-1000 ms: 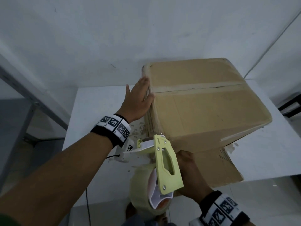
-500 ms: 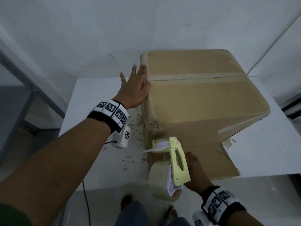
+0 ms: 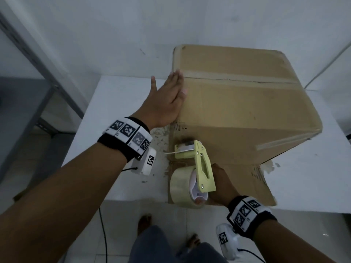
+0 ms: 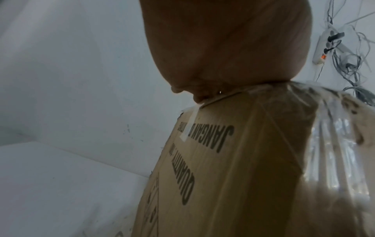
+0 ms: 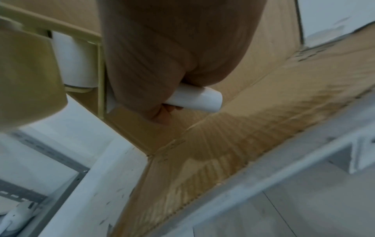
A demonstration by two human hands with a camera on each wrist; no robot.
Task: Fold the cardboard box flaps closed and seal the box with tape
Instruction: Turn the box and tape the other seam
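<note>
White table (image 3: pixel 117 103) lay bare left of the cardboard box (image 3: pixel 237 103); my left hand (image 3: pixel 167 103) pressed flat against its edge, my right hand (image 3: pixel 221 184) gripped the tape dispenser (image 3: pixel 201 166), whose white handle (image 5: pixel 194 99) showed, blurred, only from the wrist.

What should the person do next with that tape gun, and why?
Probably press the tape gun onto the box and draw it along. Its front end sits at the box's near face, the right hand grips the handle, and the left hand lies flat against the box's side.
</note>
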